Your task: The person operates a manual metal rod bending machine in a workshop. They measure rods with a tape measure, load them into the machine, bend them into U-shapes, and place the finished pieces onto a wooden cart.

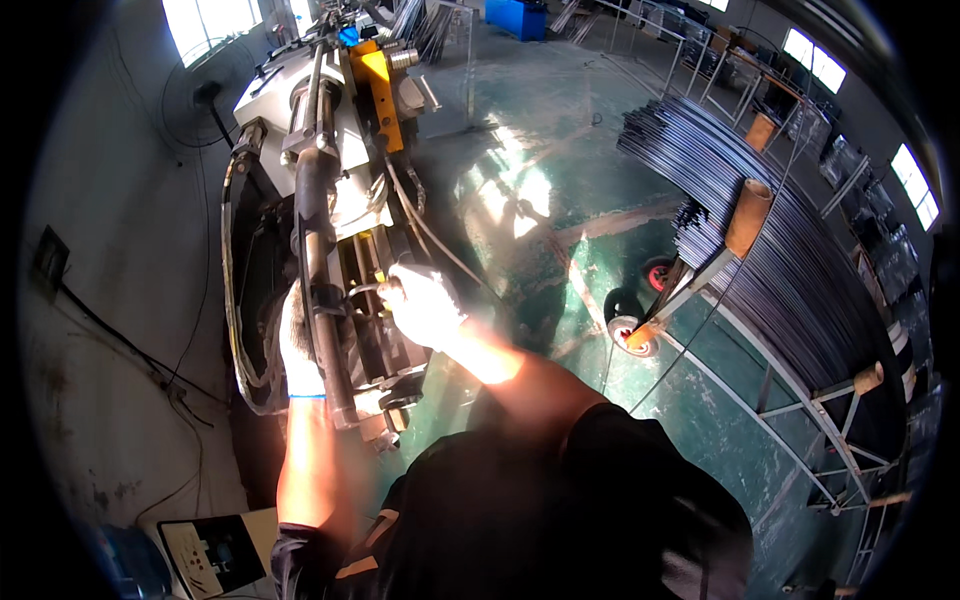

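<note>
Gloved left hand behind machine's dark tube, grip unclear; right hand closed on cable.

Green concrete floor, tube-bending machine standing on it, wheeled rack w/ dark rods

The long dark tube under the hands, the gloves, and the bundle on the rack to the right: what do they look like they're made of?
Tube: likely steel, dark, faintly glossy along its length. Left hand and right hand wear white gloves, seemingly knitted fabric; the left has a blue cuff. Rack bundle: thin dark rods or tubes, probably metal, with streaks of sheen.
</note>
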Demonstrator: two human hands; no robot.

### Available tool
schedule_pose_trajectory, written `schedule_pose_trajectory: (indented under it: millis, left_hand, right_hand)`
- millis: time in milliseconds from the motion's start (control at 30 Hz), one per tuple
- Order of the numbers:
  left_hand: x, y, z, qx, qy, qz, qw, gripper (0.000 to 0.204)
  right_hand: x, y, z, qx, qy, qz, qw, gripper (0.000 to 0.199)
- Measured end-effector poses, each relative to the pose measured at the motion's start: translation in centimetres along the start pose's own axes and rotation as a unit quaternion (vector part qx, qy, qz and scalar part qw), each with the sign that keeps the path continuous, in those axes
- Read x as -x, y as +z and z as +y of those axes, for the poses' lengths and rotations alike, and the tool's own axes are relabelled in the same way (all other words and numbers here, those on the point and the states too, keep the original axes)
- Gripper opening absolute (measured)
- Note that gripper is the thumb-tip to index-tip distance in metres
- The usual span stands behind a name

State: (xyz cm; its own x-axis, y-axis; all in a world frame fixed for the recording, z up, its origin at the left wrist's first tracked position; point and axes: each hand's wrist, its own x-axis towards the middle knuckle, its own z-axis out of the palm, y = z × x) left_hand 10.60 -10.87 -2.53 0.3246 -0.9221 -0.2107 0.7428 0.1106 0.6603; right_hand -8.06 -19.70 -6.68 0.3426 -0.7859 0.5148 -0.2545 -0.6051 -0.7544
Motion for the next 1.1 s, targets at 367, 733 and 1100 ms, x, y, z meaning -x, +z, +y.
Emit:
schedule_pose_trajectory:
  millis: [367,733,1100]
  left_hand:
    - [2.1,0.0,1.0,0.019,-0.030,-0.013,0.999,0.034]
    - [2.7,4.4,1.0,0.043,0.012,0.087,0.995,0.033]
    - [1.6,-0.2,-0.4,0.122,-0.149,-0.091,0.977,0.028]
  right_hand:
    - [2.3,0.2,-1.4,0.056,0.008,0.000,0.998,0.025]
    - [-3.7,0.5,-0.9,-0.064,-0.264,0.000,0.962,0.015]
    - [-3.0,-1.9,6.1,-0.074,0.009,0.005,0.997,0.049]
